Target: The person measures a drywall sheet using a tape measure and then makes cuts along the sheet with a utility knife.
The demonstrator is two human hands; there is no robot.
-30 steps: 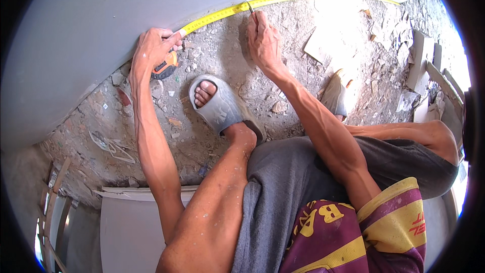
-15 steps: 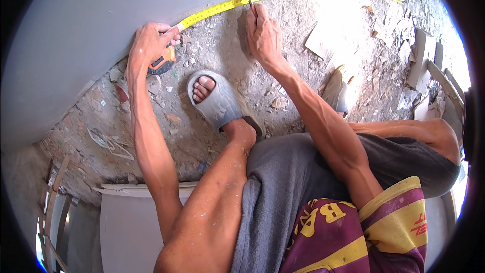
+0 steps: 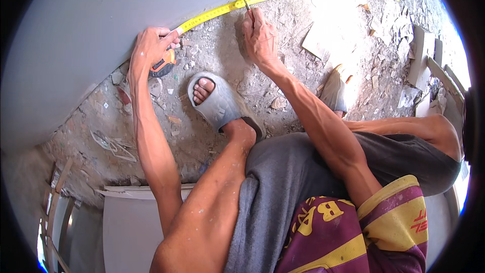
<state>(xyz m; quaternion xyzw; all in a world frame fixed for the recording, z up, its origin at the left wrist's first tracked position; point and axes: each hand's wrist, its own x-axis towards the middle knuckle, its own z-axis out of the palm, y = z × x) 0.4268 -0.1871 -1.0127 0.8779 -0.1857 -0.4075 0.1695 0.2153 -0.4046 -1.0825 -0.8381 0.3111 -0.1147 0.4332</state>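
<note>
A yellow tape measure blade point(image 3: 214, 12) is drawn out along the foot of a pale grey board point(image 3: 121, 10) and runs off to the right. My left hand point(image 3: 150, 45) is closed on the tape measure, with fingers pressing the blade against the board. The orange and black case point(image 3: 164, 63) shows just under this hand. My right hand point(image 3: 261, 38) pinches a thin dark pointed tool point(image 3: 247, 5), whose tip is at the blade's near edge. Whether that tool is a pencil or a blade, I cannot tell.
Rubble and dust cover the ground point(image 3: 207, 136). A pale flat piece point(image 3: 318, 40) lies in the glare right of my right hand. Broken boards point(image 3: 422, 60) are piled at the far right. My sandalled foot point(image 3: 214, 98) stands between my arms. Another panel point(image 3: 129, 222) lies at lower left.
My right hand has shifted slightly left and down, and the pointed tool's tip has drawn back from across the tape to its near edge. My left hand stays on the tape measure.
</note>
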